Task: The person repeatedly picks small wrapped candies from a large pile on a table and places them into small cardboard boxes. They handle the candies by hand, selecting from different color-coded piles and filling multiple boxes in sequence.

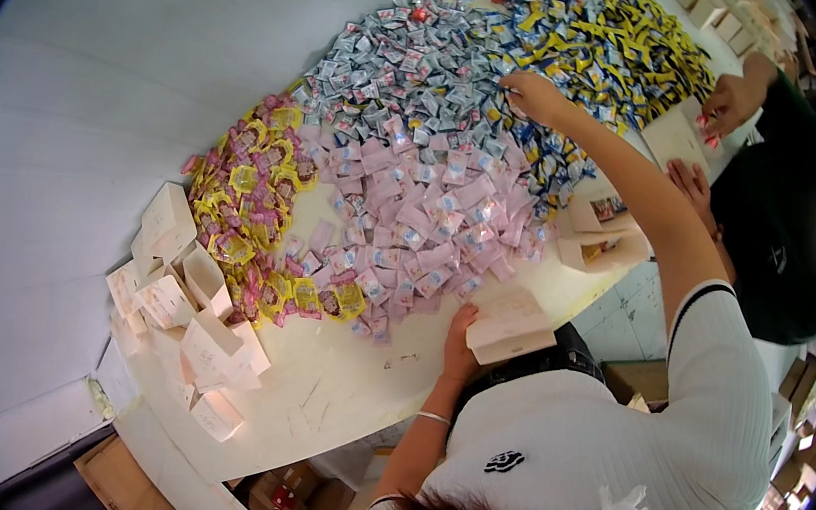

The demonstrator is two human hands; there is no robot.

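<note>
At the table's near edge, my left hand (461, 343) grips the side of a cream paperboard box (510, 328). My right arm stretches across the heap, and my right hand (535, 97) is at the silver-grey wrapped packets (399, 65), beside blue and yellow ones (551, 158). Its fingertips are bent together; whether a packet is between them is too small to tell. Pale pink packets (420, 218) spread between my two hands. Farther left lies a pile of yellow and magenta packets (256, 192).
Several cream boxes (191, 306) are jumbled at the table's left end. Two open boxes (601, 250) holding packets stand at the near edge. On the right, a co-worker's hand (735, 103) holds red-and-white wrapped pieces over another box (674, 138). Cardboard cartons (297, 495) sit below the table.
</note>
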